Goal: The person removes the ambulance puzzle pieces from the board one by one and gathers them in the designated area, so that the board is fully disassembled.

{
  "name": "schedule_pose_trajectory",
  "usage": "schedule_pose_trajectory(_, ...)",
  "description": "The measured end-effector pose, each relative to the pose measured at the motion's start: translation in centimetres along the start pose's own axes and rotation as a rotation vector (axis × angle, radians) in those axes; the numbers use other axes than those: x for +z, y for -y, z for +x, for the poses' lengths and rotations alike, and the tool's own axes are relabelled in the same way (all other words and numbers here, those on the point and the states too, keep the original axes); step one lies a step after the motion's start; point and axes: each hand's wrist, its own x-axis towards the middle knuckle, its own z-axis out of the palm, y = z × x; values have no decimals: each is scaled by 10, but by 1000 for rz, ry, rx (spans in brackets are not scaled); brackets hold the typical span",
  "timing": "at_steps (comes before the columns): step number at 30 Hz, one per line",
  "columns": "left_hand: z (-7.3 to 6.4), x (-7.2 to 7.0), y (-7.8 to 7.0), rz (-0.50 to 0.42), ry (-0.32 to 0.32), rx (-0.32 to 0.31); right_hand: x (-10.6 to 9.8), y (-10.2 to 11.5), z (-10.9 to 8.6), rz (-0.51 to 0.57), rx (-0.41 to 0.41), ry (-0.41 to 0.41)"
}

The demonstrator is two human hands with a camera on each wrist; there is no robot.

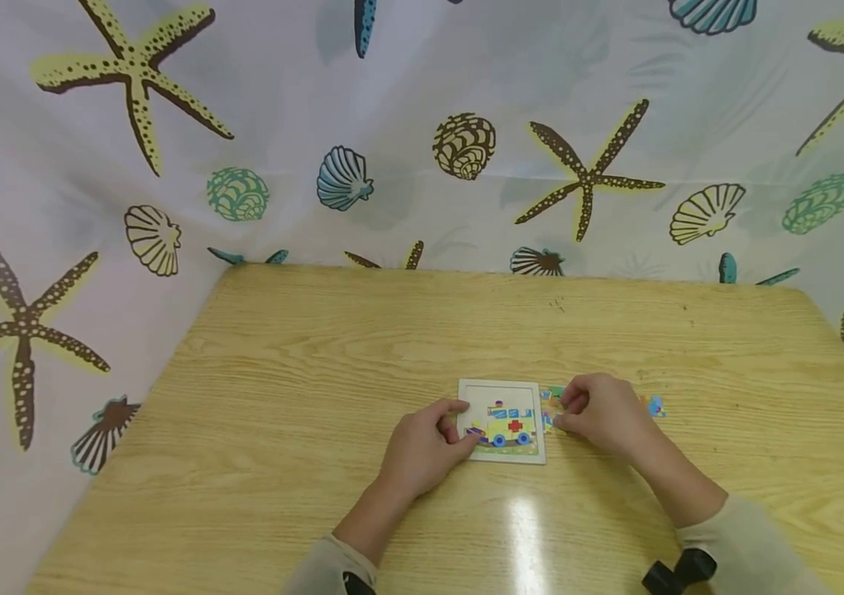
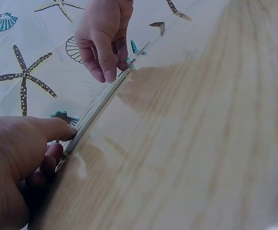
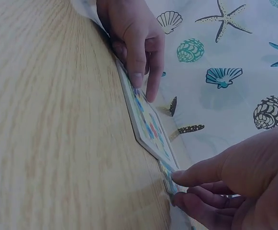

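Observation:
On the table lies a square picture puzzle board (image 1: 499, 397) with a pale frame and a yellow ambulance picture with blue wheels and a red cross. My left hand (image 1: 422, 446) holds its left side, thumb over the lower left of the picture and fingers at the upper left edge. Against the board's right edge sit colourful puzzle pieces (image 1: 546, 421), partly hidden by my right hand (image 1: 603, 413). That hand's thumb (image 3: 191, 175) and forefinger pinch at a puzzle piece (image 3: 167, 178) beside the frame, its other fingers curled under the palm.
More colourful puzzle pieces (image 1: 655, 406) lie to the right, beyond my right hand. The wood-grain table (image 1: 302, 364) meets a white cloth (image 1: 407, 99) printed with starfish and shells at its back and left. A black device (image 1: 678, 572) is at the right wrist.

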Motion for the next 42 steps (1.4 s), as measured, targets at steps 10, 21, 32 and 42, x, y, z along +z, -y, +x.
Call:
schedule_pose_trajectory(10, 0, -2, 1, 10, 13, 14, 14, 20, 13, 135, -135, 172)
schedule_pose_trajectory(21, -1, -2, 3, -12, 18, 26, 22, 29, 24, 158, -128, 243)
schedule_pose_trajectory(32, 0, -4, 2, -7, 26, 19, 29, 32, 28, 64, -154, 232)
schedule_pose_trajectory(42, 0, -3, -1, 5, 26, 16, 26, 37, 26, 49, -138, 190)
